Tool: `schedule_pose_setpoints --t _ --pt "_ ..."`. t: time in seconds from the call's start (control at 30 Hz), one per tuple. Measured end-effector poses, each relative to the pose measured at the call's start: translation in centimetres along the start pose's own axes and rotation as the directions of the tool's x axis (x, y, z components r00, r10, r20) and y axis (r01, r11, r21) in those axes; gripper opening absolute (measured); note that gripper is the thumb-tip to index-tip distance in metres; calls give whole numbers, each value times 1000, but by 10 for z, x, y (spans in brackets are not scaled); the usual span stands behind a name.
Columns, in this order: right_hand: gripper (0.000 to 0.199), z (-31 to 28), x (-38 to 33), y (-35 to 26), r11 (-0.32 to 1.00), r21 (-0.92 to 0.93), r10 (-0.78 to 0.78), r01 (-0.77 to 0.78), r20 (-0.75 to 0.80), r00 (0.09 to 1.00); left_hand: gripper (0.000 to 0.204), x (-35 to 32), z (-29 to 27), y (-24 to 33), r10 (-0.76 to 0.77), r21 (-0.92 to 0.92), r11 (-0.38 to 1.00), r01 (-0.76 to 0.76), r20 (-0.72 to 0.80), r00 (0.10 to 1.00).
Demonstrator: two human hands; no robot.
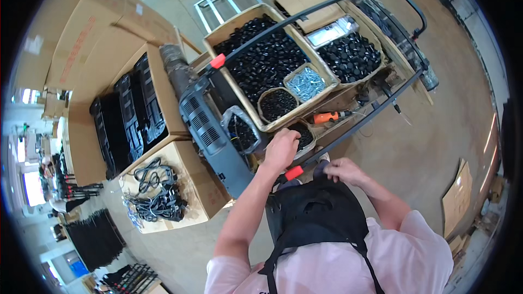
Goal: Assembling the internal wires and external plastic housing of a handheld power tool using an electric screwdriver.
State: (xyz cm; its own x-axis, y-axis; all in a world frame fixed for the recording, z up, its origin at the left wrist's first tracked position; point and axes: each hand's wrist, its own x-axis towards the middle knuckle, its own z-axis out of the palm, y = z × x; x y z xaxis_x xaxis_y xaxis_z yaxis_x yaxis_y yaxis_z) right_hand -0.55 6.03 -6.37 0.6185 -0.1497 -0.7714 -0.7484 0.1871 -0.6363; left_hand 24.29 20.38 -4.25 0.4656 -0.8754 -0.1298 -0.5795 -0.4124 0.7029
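Landmark: the small round basket (303,135) of black parts, at the near edge of the cart's big cardboard tray (261,54).

Left hand (281,149) sits curled over that basket, fingers down among the black parts; can't tell whether it has closed on any. Right hand (343,170) is just nearer the body than the basket, fingers narrow, pinching the top edge of the black chest pouch (316,212).

Judgement on doing it well: keep the pouch mouth pulled open and close under the basket, take small pinches of parts, and don't knock the orange-handled tool (330,116) just to the right of the basket.

Also near the basket: a second round basket (277,103) of black parts and a tray of silver screws (305,83) beyond it; a grey moulded housing (210,130) to its left.

Hard to make out: the left fingertips are hidden by the hand's back, the part type is too small to read, and the pouch interior is dark.
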Motion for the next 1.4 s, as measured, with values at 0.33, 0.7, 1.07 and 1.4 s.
schedule_pose_setpoints --t 0.33,0.7,1.07,1.4 --pt "26 -49 152 33 672 732 110 114 -252 962 50 66 96 -73 53 301 894 -333 665 745" --pt "26 -43 258 6 621 751 477 226 -591 651 30 77 109 -101 -74 105 994 16 581 811" --pt "42 -118 131 45 228 965 37 130 -142 989 30 92 114 -109 -453 -272 563 781 688 567" --pt "60 -78 -42 35 445 822 -36 355 -379 925 30 90 110 -101 -393 -349 503 791 723 569"
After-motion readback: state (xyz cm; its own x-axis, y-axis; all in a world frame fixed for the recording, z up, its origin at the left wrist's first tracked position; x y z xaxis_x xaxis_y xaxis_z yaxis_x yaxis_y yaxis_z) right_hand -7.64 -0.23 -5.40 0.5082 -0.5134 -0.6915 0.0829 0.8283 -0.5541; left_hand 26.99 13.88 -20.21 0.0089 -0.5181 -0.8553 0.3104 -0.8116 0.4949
